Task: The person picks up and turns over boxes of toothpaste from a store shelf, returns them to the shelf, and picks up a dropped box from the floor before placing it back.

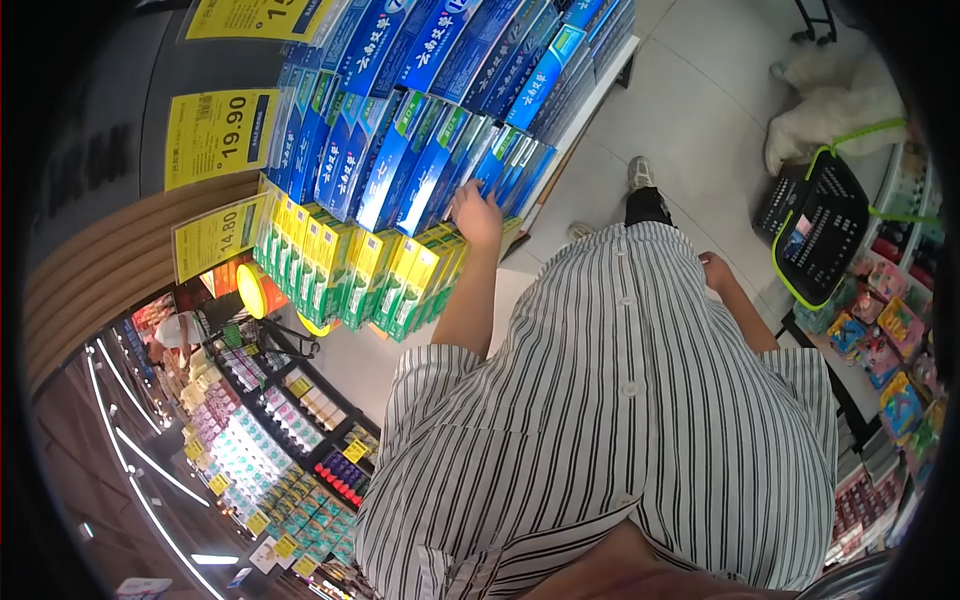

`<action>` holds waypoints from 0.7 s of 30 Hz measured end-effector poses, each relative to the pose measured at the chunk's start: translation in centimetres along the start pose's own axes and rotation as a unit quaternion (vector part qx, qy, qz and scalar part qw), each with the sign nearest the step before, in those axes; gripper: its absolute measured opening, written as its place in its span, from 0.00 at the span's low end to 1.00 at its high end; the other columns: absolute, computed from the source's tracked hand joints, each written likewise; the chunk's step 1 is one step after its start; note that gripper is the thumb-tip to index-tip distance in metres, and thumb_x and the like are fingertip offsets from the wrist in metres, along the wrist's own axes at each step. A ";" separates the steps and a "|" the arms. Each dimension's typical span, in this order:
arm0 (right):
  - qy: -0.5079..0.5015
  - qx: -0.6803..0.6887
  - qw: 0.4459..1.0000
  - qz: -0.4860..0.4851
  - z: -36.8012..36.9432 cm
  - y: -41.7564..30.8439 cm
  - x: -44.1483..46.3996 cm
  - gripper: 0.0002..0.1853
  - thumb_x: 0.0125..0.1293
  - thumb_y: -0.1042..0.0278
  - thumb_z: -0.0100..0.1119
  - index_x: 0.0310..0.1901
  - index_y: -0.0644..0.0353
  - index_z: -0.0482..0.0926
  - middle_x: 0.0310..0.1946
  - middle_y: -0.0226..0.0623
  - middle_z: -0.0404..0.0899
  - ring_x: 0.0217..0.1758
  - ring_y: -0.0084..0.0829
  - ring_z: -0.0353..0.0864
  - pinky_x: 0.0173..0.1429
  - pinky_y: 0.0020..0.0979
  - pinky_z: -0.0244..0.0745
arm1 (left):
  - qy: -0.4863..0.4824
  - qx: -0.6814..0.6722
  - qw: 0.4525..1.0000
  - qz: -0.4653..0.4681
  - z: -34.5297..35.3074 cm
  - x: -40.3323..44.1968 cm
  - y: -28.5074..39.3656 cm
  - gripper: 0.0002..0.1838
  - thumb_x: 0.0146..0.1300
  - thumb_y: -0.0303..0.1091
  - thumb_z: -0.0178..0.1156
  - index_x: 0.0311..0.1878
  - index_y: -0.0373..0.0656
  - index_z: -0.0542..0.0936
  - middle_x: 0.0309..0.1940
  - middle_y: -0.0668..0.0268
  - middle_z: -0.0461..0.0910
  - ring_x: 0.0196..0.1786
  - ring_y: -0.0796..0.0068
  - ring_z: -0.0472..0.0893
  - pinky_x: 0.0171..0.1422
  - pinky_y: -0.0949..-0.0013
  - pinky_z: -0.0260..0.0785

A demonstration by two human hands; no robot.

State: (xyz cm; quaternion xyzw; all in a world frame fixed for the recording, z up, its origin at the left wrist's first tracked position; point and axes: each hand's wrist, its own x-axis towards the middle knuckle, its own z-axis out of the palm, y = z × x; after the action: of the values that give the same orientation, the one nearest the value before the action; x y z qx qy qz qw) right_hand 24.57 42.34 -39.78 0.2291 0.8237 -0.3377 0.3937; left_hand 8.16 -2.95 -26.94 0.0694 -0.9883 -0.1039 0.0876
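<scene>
My left hand [475, 212] reaches to a shelf and touches the front of a row of blue toothpaste boxes [428, 165]. Its fingers look slightly bent and apart, and no box is lifted out of the row. Just below the hand stand yellow-and-green boxes [345, 265] in a tight row. My right hand [715, 268] hangs low beside the striped shirt [620, 380], partly covered by it, and its fingers do not show well enough to judge.
Yellow price tags [222, 135] line the shelf edge at left. A black basket [825, 232] with green handles stands at right, with a white furry thing [835, 115] above it. Colourful packaged goods [880, 335] hang nearby. Displays of goods [240, 430] and another person [180, 330] appear lower left.
</scene>
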 end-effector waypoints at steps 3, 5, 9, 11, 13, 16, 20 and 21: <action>0.008 -0.023 1.000 -0.004 -0.8 -0.3 -0.3 0.25 0.56 0.54 0.60 0.50 0.64 0.80 0.48 0.55 0.81 0.56 0.48 0.79 0.60 0.36 0.72 | -0.002 -0.011 1.000 -0.012 0.1 0.0 0.2 0.17 0.51 0.29 0.67 0.45 0.43 0.77 0.42 0.59 0.77 0.49 0.54 0.75 0.55 0.55 0.66; 0.010 -0.031 0.999 -0.005 -1.2 -0.5 -0.2 0.24 0.57 0.54 0.59 0.50 0.63 0.80 0.48 0.54 0.81 0.56 0.48 0.79 0.60 0.36 0.72 | -0.003 -0.021 1.000 -0.018 0.3 0.0 0.2 0.17 0.51 0.29 0.67 0.45 0.43 0.77 0.42 0.59 0.77 0.48 0.54 0.76 0.54 0.55 0.66; -0.004 -0.036 0.999 -0.014 -2.2 -0.9 0.0 0.23 0.58 0.55 0.58 0.50 0.63 0.81 0.48 0.53 0.81 0.56 0.47 0.79 0.61 0.37 0.71 | 0.007 -0.073 0.997 0.001 -0.5 -0.4 0.8 0.16 0.51 0.28 0.66 0.44 0.41 0.76 0.39 0.58 0.77 0.45 0.53 0.76 0.50 0.55 0.68; 0.005 -0.050 0.999 -0.011 -2.4 -1.7 -0.3 0.23 0.58 0.56 0.57 0.50 0.63 0.81 0.49 0.53 0.81 0.56 0.47 0.79 0.61 0.37 0.71 | 0.010 -0.102 0.995 0.010 -1.2 -0.9 1.4 0.16 0.51 0.27 0.66 0.43 0.41 0.76 0.38 0.58 0.77 0.44 0.53 0.76 0.49 0.56 0.69; 0.016 -0.066 0.997 -0.023 -2.9 -2.6 -0.7 0.22 0.59 0.57 0.56 0.50 0.62 0.81 0.48 0.52 0.81 0.56 0.47 0.79 0.61 0.37 0.71 | 0.016 -0.172 0.984 0.043 -1.6 -1.5 2.2 0.15 0.52 0.28 0.67 0.42 0.39 0.76 0.33 0.59 0.75 0.39 0.58 0.75 0.44 0.59 0.69; 0.023 -0.071 0.997 -0.031 -3.2 -3.3 -1.0 0.21 0.60 0.56 0.56 0.49 0.61 0.81 0.48 0.53 0.81 0.56 0.47 0.79 0.61 0.37 0.71 | -0.012 -0.263 0.965 0.012 -3.8 -1.8 4.2 0.13 0.53 0.27 0.65 0.42 0.40 0.76 0.34 0.58 0.76 0.40 0.56 0.76 0.46 0.58 0.69; 0.025 -0.090 0.994 -0.059 -2.8 -3.3 0.0 0.20 0.60 0.56 0.56 0.49 0.61 0.81 0.48 0.53 0.81 0.56 0.48 0.79 0.61 0.37 0.72 | -0.002 -0.315 0.949 0.027 -8.1 0.1 5.9 0.12 0.53 0.28 0.66 0.40 0.39 0.77 0.33 0.59 0.76 0.37 0.61 0.76 0.44 0.62 0.70; 0.019 -0.090 0.994 -0.054 -2.8 -3.5 0.2 0.20 0.61 0.57 0.56 0.49 0.61 0.81 0.48 0.53 0.81 0.55 0.48 0.79 0.60 0.38 0.72 | 0.024 -0.336 0.941 0.042 -9.6 1.0 6.2 0.11 0.53 0.27 0.66 0.40 0.39 0.77 0.33 0.59 0.76 0.36 0.62 0.76 0.43 0.64 0.70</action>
State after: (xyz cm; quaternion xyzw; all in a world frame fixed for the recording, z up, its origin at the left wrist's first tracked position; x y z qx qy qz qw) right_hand 20.87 42.11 -37.31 0.1548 0.8691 -0.2786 0.3782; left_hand 8.25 1.09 -16.22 -0.0029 -0.8956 -0.4243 0.1338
